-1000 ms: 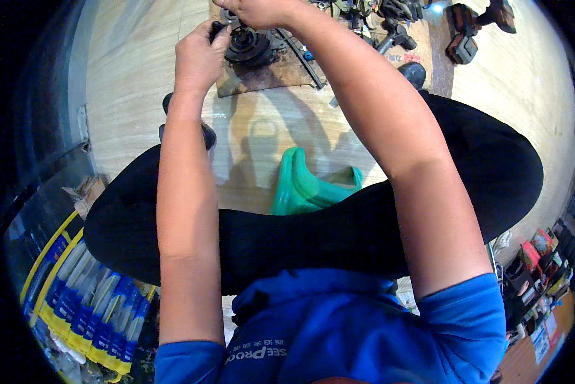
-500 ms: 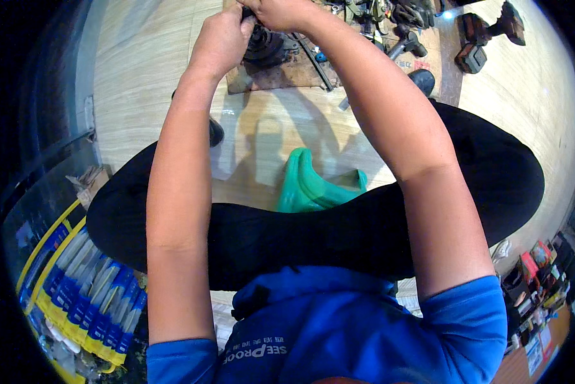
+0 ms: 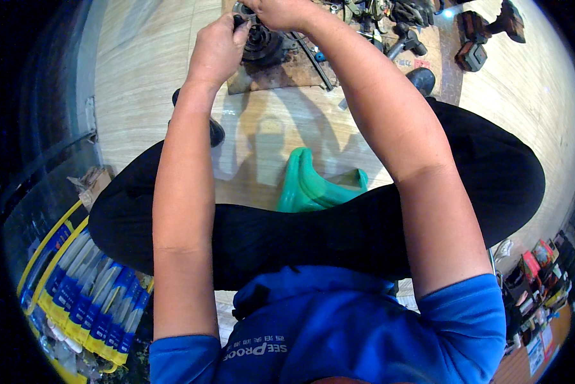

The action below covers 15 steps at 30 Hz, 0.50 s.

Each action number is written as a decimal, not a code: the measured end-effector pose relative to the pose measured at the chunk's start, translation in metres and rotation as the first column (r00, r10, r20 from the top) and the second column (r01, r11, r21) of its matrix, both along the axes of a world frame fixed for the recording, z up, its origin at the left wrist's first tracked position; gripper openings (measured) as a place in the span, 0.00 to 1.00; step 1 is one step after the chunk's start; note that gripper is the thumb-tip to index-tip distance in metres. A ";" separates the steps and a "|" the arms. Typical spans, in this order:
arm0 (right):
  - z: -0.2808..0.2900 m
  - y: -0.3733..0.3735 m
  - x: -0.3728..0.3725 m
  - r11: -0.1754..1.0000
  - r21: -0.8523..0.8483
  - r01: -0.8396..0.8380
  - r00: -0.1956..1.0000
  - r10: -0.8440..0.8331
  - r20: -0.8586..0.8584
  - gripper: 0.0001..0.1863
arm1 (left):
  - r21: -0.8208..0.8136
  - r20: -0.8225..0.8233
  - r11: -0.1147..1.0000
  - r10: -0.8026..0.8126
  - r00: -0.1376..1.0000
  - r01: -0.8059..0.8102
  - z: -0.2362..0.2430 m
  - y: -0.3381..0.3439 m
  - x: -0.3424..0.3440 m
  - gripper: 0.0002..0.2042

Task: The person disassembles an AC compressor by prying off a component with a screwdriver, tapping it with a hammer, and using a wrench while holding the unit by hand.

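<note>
- Left hand (image 3: 218,51): fingers curled inward, thumb set opposite, pinching a short, rounded black piece (image 3: 239,20), smooth where visible.
- Right hand (image 3: 282,13): just beside the left, at the upper edge of view, fingers bent and pointing left. Fingertips partly cut off; cannot tell whether they grip anything.
- Directly below the hands: round, dark metal assembly (image 3: 260,46), stepped in concentric rings, surface dull and greasy-looking. Its upper part is hidden by the hands.
- Support: flat brown board (image 3: 275,82), stained and smudged dark, edges straight; assembly sits near its left side. Material (wood or card) uncertain.
- Right of the assembly, on the board: long, narrow dark metal bar (image 3: 314,63), lying aslant; small bright-blue round item (image 3: 319,57) just beside it.
- Farther right: grey-and-black tool (image 3: 406,43) with a cylindrical body; crumpled black gloves (image 3: 413,11) above it, soft and creased.
- Well right, on the floor: black-and-reddish cordless power tool (image 3: 492,32), angular, with a blocky battery end.
- Floor (image 3: 143,70): pale, glossy, with fine streaks like wood grain.
- Nearer the body: green moulded plastic stool (image 3: 307,185), smooth, curved, partly covered by matte black trousers (image 3: 307,237).
</note>
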State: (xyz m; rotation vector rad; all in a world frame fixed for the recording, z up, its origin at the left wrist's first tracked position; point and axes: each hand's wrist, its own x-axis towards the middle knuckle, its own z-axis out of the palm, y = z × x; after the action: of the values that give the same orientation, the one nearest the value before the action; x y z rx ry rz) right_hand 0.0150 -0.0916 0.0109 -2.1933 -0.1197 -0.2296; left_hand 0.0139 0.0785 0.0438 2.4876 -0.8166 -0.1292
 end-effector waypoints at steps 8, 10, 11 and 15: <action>0.007 0.003 -0.005 0.997 0.030 0.070 0.996 -0.068 -0.051 0.18 | 0.037 0.011 0.999 -0.039 0.999 0.038 0.001 -0.003 0.006 0.13; 0.014 0.014 -0.010 0.995 0.093 0.047 0.996 -0.039 -0.080 0.17 | 0.068 0.020 0.997 -0.047 0.999 0.046 0.003 0.004 0.009 0.14; 0.018 0.019 -0.013 0.997 0.064 0.038 0.994 -0.031 -0.105 0.17 | 0.078 0.017 0.996 -0.032 0.999 0.031 0.004 0.008 0.009 0.14; 0.011 0.010 -0.012 0.996 0.075 0.042 0.998 -0.039 -0.043 0.17 | 0.051 0.007 0.999 -0.004 1.000 0.004 -0.002 0.002 0.006 0.13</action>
State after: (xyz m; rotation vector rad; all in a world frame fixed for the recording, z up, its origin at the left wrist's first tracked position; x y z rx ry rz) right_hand 0.0034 -0.0812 0.0220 -2.1247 -0.0425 -0.2080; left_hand 0.0194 0.0802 0.0417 2.5359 -0.8309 -0.1450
